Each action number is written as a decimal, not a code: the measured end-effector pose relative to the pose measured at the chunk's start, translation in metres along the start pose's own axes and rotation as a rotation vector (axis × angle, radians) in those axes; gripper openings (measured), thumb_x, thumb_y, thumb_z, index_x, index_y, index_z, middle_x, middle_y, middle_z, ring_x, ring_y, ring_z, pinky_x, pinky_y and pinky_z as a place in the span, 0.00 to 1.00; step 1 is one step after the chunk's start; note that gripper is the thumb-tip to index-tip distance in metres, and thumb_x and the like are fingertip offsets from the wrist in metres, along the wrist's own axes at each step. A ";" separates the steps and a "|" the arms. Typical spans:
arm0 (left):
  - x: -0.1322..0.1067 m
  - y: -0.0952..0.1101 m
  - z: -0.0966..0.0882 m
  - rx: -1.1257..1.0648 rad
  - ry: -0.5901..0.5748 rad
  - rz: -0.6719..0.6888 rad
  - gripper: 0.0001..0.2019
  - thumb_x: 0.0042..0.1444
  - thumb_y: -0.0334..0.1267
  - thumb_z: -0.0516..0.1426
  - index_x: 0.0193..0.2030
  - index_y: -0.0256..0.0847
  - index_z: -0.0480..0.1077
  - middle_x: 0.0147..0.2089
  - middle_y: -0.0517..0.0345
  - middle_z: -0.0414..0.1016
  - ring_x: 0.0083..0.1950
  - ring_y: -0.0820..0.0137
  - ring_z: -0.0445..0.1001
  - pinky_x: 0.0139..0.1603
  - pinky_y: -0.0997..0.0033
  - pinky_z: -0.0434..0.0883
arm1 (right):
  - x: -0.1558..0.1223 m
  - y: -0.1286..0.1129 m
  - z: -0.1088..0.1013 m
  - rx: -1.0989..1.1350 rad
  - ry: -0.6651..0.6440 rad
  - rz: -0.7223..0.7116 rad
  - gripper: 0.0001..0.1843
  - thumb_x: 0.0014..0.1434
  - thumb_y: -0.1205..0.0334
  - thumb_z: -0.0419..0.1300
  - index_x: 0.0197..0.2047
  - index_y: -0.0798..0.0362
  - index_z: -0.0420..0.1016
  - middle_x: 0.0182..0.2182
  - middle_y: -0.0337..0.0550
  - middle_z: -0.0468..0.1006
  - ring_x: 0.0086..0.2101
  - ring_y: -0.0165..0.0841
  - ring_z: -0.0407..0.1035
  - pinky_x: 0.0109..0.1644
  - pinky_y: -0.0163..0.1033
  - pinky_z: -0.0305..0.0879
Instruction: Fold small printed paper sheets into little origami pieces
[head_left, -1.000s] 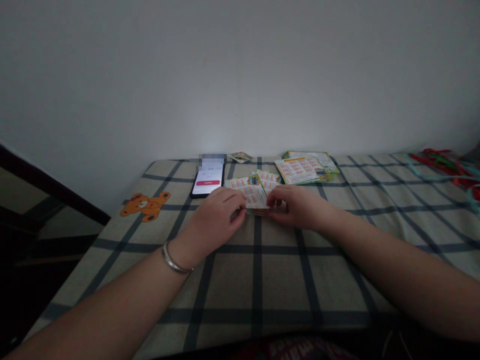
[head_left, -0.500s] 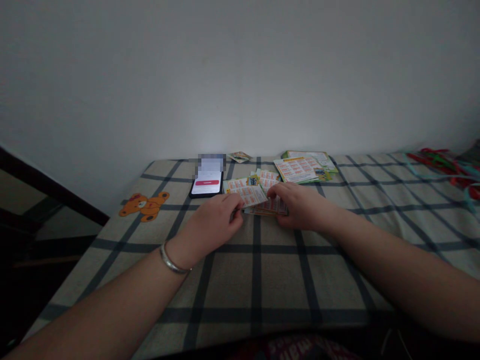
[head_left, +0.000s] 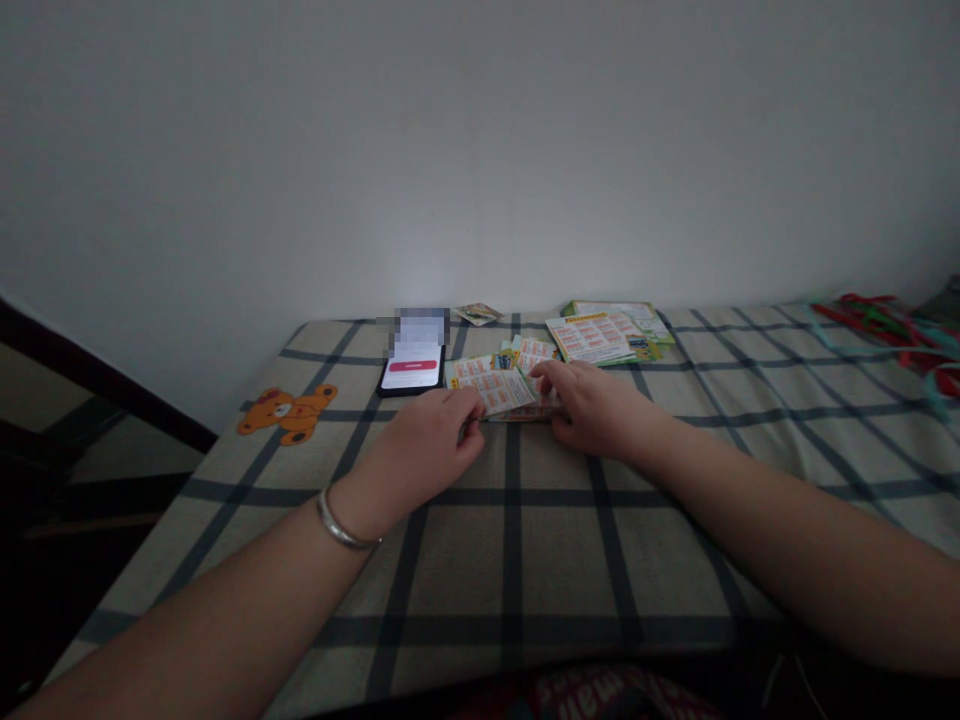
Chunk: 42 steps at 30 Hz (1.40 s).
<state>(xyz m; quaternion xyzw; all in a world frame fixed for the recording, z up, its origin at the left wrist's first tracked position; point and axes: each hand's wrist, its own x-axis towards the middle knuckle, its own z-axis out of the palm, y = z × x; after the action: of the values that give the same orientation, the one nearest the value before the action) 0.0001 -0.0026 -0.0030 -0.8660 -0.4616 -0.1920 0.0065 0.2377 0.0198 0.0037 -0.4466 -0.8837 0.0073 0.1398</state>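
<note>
Printed cards [head_left: 499, 390] with red and orange text blocks lie in a loose, overlapping pile in front of me. My left hand [head_left: 431, 435], with a silver bangle at the wrist, is closed on the near left corner of the top card, thumb and bent fingers pinching it. At the pile's right side, my right hand [head_left: 589, 405] has its fingers curled over the cards, the thumb lower at their near edge. The right fingers partly hide the cards there.
Just left of the pile is a lit phone [head_left: 414, 360]. Behind stand a second stack of cards [head_left: 592, 338] and a small card [head_left: 478, 314] by the wall. A bear figure [head_left: 287, 413] is at left. Coloured ribbons [head_left: 892, 330] lie far right on the checked tablecloth [head_left: 465, 570].
My right hand has shifted slightly left and up along the cards, and less of the lower card shows below its fingers. The left hand keeps its pinch, nearly still.
</note>
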 end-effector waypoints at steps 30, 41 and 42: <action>0.003 0.002 -0.007 -0.020 0.065 -0.126 0.02 0.55 0.32 0.50 0.35 0.40 0.62 0.32 0.58 0.70 0.31 0.70 0.67 0.31 0.69 0.61 | 0.004 0.007 -0.004 0.019 0.089 0.009 0.12 0.53 0.70 0.55 0.41 0.54 0.74 0.40 0.48 0.77 0.42 0.39 0.69 0.46 0.40 0.63; 0.001 0.005 -0.012 0.041 0.051 -0.019 0.03 0.52 0.32 0.50 0.34 0.40 0.63 0.36 0.53 0.71 0.41 0.63 0.70 0.41 0.64 0.65 | 0.006 0.033 -0.004 0.179 0.222 -0.215 0.13 0.55 0.72 0.56 0.43 0.53 0.75 0.41 0.47 0.79 0.42 0.38 0.72 0.46 0.42 0.68; 0.001 0.004 -0.011 0.034 0.032 -0.014 0.04 0.52 0.32 0.50 0.35 0.40 0.64 0.37 0.53 0.72 0.41 0.63 0.70 0.41 0.64 0.65 | 0.006 0.035 -0.005 0.174 0.220 -0.237 0.13 0.55 0.72 0.56 0.43 0.53 0.75 0.41 0.47 0.79 0.42 0.38 0.72 0.48 0.43 0.68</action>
<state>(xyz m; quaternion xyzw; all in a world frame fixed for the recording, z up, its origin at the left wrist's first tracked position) 0.0004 -0.0068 0.0082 -0.8593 -0.4708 -0.1981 0.0271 0.2632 0.0456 0.0051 -0.3234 -0.9056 0.0182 0.2737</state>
